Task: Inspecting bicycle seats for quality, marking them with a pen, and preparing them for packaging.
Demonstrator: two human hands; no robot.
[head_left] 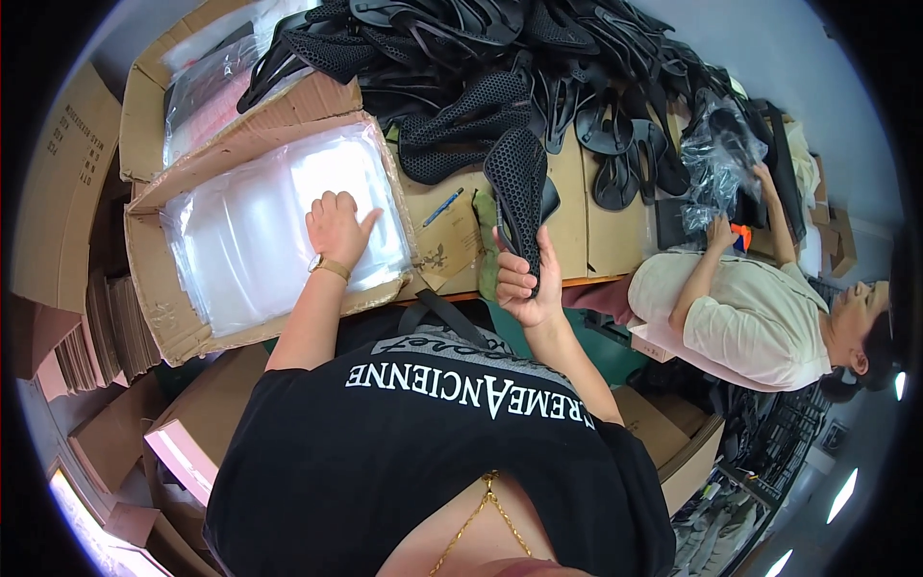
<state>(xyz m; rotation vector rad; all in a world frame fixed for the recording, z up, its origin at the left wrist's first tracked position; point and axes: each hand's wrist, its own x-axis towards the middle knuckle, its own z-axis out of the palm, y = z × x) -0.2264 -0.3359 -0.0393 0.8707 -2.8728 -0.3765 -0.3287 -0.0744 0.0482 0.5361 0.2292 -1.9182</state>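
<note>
My right hand (535,285) is closed round the narrow nose of a black bicycle saddle (516,183). The saddle stands upright, its honeycomb-patterned padding in view and its wide end pointing away from me. On a stack of clear plastic bags (250,236), my left hand (338,229) lies with its thumb stretched out to the side. An open cardboard box (159,279) holds those bags. Just beyond the held saddle is another honeycomb saddle (447,135), lying on the table.
Many black saddles (433,24) are heaped along the far side. A blue pen (443,207) lies on brown card between the box and my right hand. A second box (144,115) stands behind the bags. At right, a co-worker (731,308) handles clear plastic wrapping (711,163).
</note>
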